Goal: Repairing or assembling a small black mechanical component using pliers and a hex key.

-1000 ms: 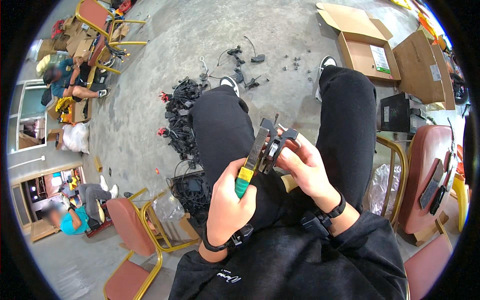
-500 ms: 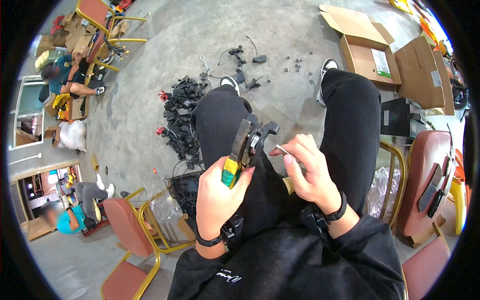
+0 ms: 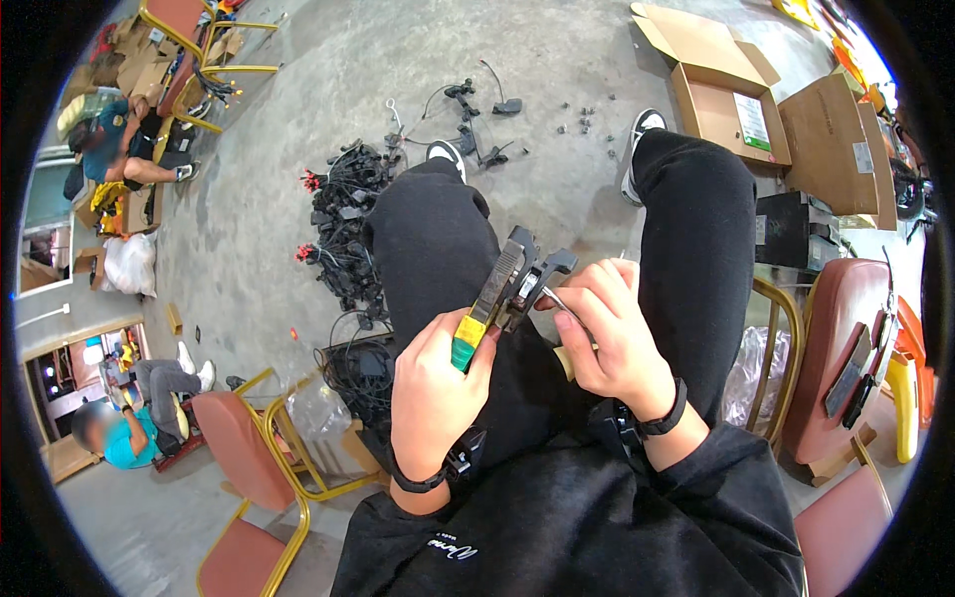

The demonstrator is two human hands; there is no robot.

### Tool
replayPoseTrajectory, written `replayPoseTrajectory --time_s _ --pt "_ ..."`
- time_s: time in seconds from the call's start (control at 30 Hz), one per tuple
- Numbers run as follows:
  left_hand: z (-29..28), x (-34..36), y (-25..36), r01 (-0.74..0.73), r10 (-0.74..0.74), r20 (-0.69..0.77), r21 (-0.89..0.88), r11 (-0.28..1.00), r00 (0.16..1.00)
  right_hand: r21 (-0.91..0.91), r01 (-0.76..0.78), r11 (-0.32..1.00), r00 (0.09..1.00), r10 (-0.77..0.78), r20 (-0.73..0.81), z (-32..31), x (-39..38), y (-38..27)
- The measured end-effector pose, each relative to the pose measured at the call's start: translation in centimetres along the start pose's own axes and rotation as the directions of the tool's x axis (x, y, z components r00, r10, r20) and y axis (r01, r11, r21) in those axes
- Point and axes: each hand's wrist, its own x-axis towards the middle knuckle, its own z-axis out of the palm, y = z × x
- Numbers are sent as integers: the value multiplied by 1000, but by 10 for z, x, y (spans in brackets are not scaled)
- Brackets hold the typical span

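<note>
Above my lap, my left hand (image 3: 435, 393) is wrapped round a black mechanical part (image 3: 505, 276) with a ribbed long bar, a hooked arm and a yellow and green end. Its exact kind I cannot make out. My right hand (image 3: 615, 338) pinches a thin metal rod (image 3: 553, 297), whose tip meets the inner side of the black part or comes very near it. Most of the rod is hidden by my fingers.
A heap of black cabled parts (image 3: 353, 224) lies on the floor left of my knee, with loose cables and small pieces (image 3: 585, 121) ahead. An open cardboard box (image 3: 718, 124) and a black case (image 3: 794, 234) are at right. Chairs (image 3: 239, 448) flank me; two people sit at far left.
My right hand has brought the rod's tip over to the black part. The black part has tilted and shifted slightly right, and the whole view has moved a little.
</note>
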Motion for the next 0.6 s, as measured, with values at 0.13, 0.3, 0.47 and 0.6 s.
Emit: replayPoseTrajectory --time_s 0.13,0.3,0.47,0.6 --pt "0 0 -1 -17 17 -13 -18 1000 1000 -54 27 998 1000 -27 -10 -1 0 1" --pt "-1 2 -1 -46 46 9 4 999 999 -55 26 998 1000 -26 -6 0 -1 3" --pt "-1 3 -2 -51 51 8 -5 999 999 -76 -7 997 999 4 -35 2 -1 3" --pt "2 2 -1 -60 60 -5 11 998 998 -89 18 996 999 -21 -31 0 0 2"
